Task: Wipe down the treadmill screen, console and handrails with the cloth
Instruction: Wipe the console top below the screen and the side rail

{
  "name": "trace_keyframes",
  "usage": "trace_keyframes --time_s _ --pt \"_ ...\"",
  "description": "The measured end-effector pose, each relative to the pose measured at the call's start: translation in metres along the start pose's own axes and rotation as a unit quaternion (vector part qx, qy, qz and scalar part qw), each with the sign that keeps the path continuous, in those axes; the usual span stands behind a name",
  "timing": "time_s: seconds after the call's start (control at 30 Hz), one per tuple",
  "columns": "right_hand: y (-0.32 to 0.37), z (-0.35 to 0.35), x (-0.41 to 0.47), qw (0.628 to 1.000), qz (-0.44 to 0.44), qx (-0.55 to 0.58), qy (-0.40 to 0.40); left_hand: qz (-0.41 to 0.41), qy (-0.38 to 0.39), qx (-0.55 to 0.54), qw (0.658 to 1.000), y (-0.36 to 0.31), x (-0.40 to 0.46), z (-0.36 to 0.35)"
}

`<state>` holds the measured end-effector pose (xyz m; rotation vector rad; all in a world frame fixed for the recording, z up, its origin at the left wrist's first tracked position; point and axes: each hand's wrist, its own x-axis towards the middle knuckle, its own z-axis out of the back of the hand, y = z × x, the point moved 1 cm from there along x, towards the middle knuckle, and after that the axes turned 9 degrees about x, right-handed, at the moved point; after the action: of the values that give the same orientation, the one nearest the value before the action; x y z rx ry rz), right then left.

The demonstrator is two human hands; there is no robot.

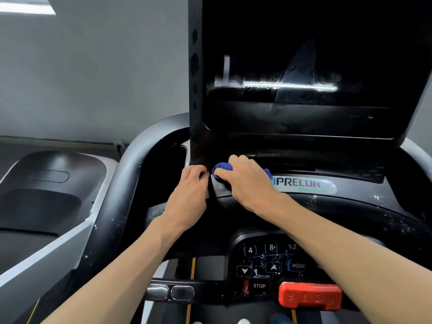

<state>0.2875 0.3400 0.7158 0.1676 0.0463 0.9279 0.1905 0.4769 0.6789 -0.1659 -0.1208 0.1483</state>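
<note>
Clutching the blue cloth [222, 168], right hand [247, 183] grip closed; left hand [189, 195] (fingertips curled) touches console [350, 206].

The person's left hand [187, 192] and right hand [245, 181] are bare. Both arms are bare too, with no sleeves, rings or watch. White shoe tips maybe show below.

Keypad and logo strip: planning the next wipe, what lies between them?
Head view: between the keypad and logo strip runs the black curved handrail, speckled with droplets; the right forearm crosses it.
</note>
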Motion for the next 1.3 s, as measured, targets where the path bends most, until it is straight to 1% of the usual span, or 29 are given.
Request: trace_keyframes --time_s 0.07,0.13,0.2,0.27,0.33,0.4,0.43,0.53,0.6,0.63,0.7,0.77,0.83,0.87,0.93,1.0,1.07,1.13,1.2,1.23,1.27,1.3 --pt "-0.031 0.010 -0.015 1.000 -0.015 -0.013 -0.008 -0.002 -0.003 -0.009 1.000 0.002 0.002 -0.002" --pt "-0.060 0.013 -0.029 0.997 -0.059 -0.023 -0.035 0.005 -0.002 -0.019 1.000 0.001 0.003 -0.004" --pt "-0.063 0.012 -0.033 0.995 -0.079 -0.032 -0.047 0.010 0.000 -0.018 1.000 -0.002 0.003 -0.004" --pt "-0.048 0.007 -0.025 0.996 -0.059 -0.023 -0.062 0.008 -0.007 0.005 1.000 -0.008 0.004 -0.002" --pt "-0.035 0.004 -0.016 0.998 -0.043 -0.003 -0.039 -0.014 -0.025 0.037 0.999 -0.018 0.008 -0.003" --pt "-0.043 0.004 -0.019 0.999 -0.036 0.007 -0.038 -0.031 -0.041 0.061 0.997 -0.030 0.015 -0.002" --pt "-0.055 0.005 -0.027 0.998 -0.043 0.023 -0.050 -0.033 -0.042 0.067 0.996 -0.037 0.019 -0.001" --pt "-0.100 0.011 -0.059 0.989 -0.101 0.060 -0.086 -0.034 -0.023 0.079 0.996 -0.057 0.029 0.000" --pt "-0.112 0.016 -0.071 0.984 -0.135 0.061 -0.102 -0.030 0.007 0.078 0.996 -0.067 0.032 -0.005" --pt "-0.110 0.015 -0.071 0.982 -0.138 0.059 -0.115 -0.026 0.018 0.077 0.997 -0.071 0.032 -0.008" --pt "-0.099 0.011 -0.063 0.985 -0.102 0.056 -0.130 -0.020 0.029 0.082 0.996 -0.074 0.030 -0.014" --pt "-0.091 0.008 -0.055 0.988 -0.051 0.078 -0.120 -0.023 0.035 0.089 0.995 -0.075 0.028 -0.014" --pt "-0.100 0.008 -0.055 0.990 -0.022 0.078 -0.118 -0.020 0.039 0.092 0.995 -0.077 0.029 -0.011" --pt "-0.107 0.009 -0.060 0.990 -0.027 0.076 -0.117 -0.015 0.037 0.093 0.995 -0.078 0.030 -0.008" --pt "-0.122 0.013 -0.079 0.987 -0.075 0.076 -0.123 -0.008 0.026 0.099 0.995 -0.084 0.032 -0.003" --pt "-0.136 0.018 -0.095 0.982 -0.113 0.063 -0.139 -0.023 0.007 0.115 0.993 -0.092 0.035 -0.001" --pt "-0.142 0.019 -0.098 0.981 -0.100 0.065 -0.151 -0.046 0.001 0.122 0.991 -0.099 0.040 -0.001" --pt "-0.134 0.016 -0.087 0.981 -0.042 0.098 -0.163 -0.047 0.008 0.117 0.992 -0.105 0.043 -0.005" --pt "-0.121 0.011 -0.072 0.983 0.020 0.118 -0.137 -0.039 0.020 0.115 0.992 -0.108 0.042 -0.010" --pt "-0.121 0.009 -0.066 0.985 0.032 0.123 -0.119 -0.037 0.026 0.114 0.992 -0.108 0.041 -0.012" --pt "-0.126 0.006 -0.064 0.986 0.018 0.124 -0.110 -0.038 0.029 0.112 0.992 -0.106 0.041 -0.014" --pt "-0.134 0.008 -0.065 0.985 -0.020 0.127 -0.113 -0.040 0.032 0.108 0.993 -0.105 0.042 -0.014"
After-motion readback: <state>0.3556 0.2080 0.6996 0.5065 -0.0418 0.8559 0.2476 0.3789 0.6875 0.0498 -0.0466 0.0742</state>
